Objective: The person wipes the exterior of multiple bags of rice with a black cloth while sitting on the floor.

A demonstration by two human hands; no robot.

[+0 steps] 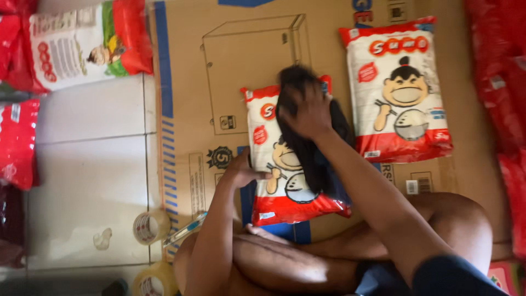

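A red and white sack (pixel 285 175) with a cartoon figure lies on flattened brown cardboard (pixel 219 71) in front of my crossed legs. My left hand (pixel 243 171) grips its left edge. My right hand (pixel 308 112) presses a dark cloth (pixel 318 153) onto the sack's upper part. A second sack of the same kind (pixel 402 90) lies flat to the right on the cardboard.
Another sack (pixel 76 44) lies at the top left on white floor tiles (pixel 87 164). Red packages (pixel 16 142) line the left edge and the right edge (pixel 501 82). Two tape rolls (pixel 149 226) and a blue-handled cutter (pixel 185 229) sit by my left knee.
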